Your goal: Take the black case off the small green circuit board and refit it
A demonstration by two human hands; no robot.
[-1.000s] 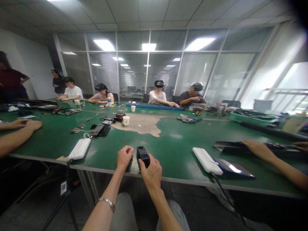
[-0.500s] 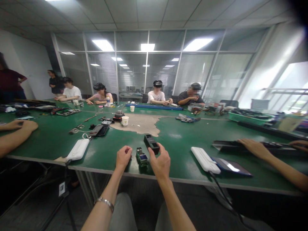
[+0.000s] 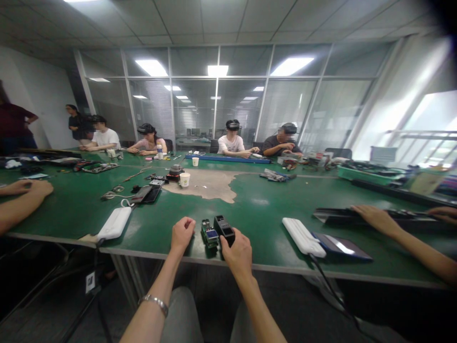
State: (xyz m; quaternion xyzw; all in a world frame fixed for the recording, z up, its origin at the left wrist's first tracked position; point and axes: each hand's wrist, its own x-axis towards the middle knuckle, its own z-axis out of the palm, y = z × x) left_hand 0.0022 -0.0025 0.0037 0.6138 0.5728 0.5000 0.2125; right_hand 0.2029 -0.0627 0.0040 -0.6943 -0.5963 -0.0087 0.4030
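My right hand grips a black rectangular plastic housing with cut-out openings, thumb on its near end. Just left of the housing, a green circuit board with a small screen rests on the table near the front edge. My left hand lies on the table left of the board, its fingers curled together. Whether anything is inside those fingers is hidden.
The green table bears a white power bank at left, another white power bank and a dark tablet at right. Paper cups stand farther back. Neighbours' hands rest at both sides; several people sit opposite.
My right hand has lowered the black housing toward the table, bringing it down close beside the circuit board. My left hand has stayed in place.
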